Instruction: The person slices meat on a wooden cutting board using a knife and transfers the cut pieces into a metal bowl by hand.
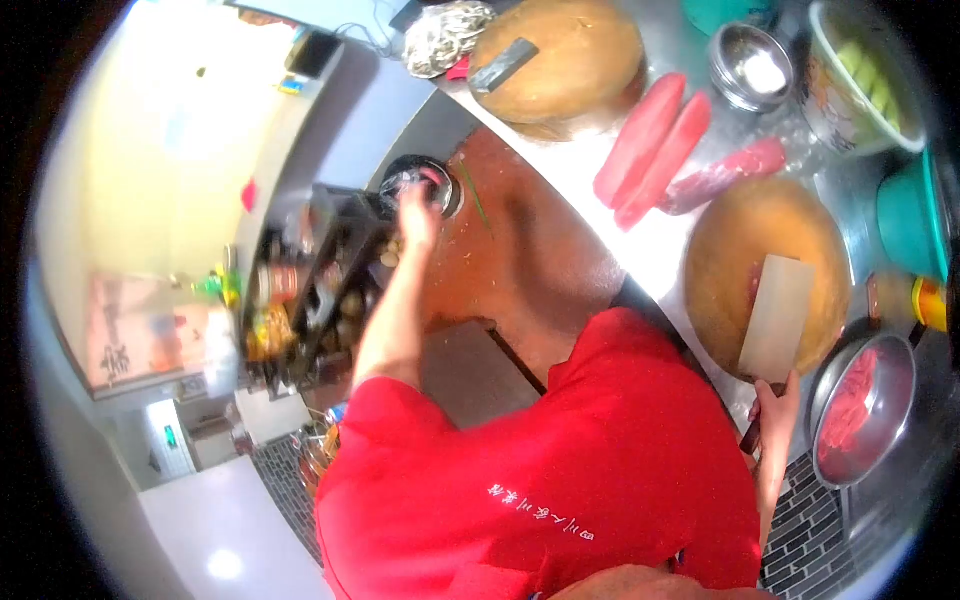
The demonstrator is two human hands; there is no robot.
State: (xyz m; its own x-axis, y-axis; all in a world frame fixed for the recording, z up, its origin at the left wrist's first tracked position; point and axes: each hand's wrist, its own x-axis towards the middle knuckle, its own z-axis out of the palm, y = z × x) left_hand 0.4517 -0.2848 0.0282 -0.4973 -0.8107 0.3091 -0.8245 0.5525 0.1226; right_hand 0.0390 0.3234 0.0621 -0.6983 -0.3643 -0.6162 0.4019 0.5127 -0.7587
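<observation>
At the right, my right hand (774,408) is closed around the handle of a cleaver (780,310). Its broad blade lies over a round wooden chopping board (715,270), with a small bit of dark red meat beside it. Long pink pieces of meat (645,145) rest on the steel counter past the board, and a darker, glossy piece (725,177) lies nearer. My left hand (418,212) reaches far out to the left, over a round bin (452,200) on the floor. Its fingers are blurred. Something small and pinkish-red shows by them, and I cannot make out whether it is held.
Beside the board stands a metal bowl (905,390) of sliced meat. Farther back are a second round board (580,50) with a grey block (503,66), stacked metal bowls (725,90) and a tub of green vegetables (825,110). A crowded shelf (330,285) stands left.
</observation>
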